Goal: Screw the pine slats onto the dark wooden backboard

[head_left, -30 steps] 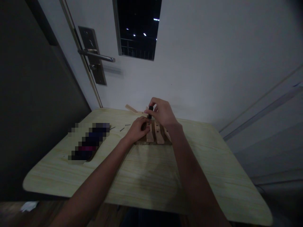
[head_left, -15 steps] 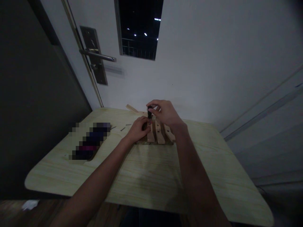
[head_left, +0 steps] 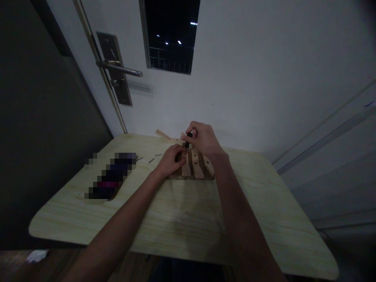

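My right hand (head_left: 204, 137) is closed on the black handle of what looks like a short screwdriver (head_left: 188, 141), its tip pointing down at the woodwork. My left hand (head_left: 170, 161) rests low at the left of that spot, thumb and fingers bent around the leftmost wooden slat (head_left: 186, 170). A second pale slat (head_left: 198, 171) with dark holes lies beside it, and a third slat (head_left: 208, 166) is at the right, partly behind my right wrist. All three sit on a dark brown board (head_left: 176, 177). The fingers hide where the tool meets the wood.
Several loose screws (head_left: 151, 160) lie left of the board on the pale wooden table (head_left: 188, 219). Further left is a pixelated dark phone-like object (head_left: 114, 176). A thin wooden strip (head_left: 162, 134) lies at the back, near the white door (head_left: 249, 78) with its metal handle (head_left: 120, 68).
My right hand has turned at the wrist, and the black handle leans more to the right than before. My left hand keeps its place on the slat. The view has shifted slightly.
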Motion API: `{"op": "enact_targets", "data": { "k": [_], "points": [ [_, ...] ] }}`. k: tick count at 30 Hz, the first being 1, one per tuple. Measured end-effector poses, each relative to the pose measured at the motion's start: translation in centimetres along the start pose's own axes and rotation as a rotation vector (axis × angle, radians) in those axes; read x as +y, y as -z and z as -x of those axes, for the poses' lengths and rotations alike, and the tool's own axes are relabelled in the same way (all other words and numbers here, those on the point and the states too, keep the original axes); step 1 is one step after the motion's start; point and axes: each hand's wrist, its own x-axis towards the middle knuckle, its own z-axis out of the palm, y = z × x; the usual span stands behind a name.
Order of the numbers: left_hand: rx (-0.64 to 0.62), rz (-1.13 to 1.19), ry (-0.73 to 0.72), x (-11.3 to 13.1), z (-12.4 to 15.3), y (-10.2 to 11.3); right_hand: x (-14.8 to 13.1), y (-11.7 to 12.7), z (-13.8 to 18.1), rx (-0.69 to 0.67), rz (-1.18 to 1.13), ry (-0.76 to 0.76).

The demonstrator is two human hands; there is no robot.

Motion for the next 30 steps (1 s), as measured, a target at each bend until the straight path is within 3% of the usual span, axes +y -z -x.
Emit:
{"op": "enact_targets", "data": {
  "k": [10, 20, 30],
  "points": [
    [0.021, 0.011, -0.033, -0.3, -0.1, -0.2, -0.9, -0.2, 0.0, -0.013, 0.032, -0.038],
    [0.073, 0.034, 0.025, 0.0, -0.2, -0.4, -1.1, -0.2, 0.1, -0.046, 0.051, -0.067],
    [0.051, 0.0, 0.051, 0.1, -0.3, -0.2, 0.1, 1.8, 0.5, -0.184, -0.134, 0.136]
  ]
}}
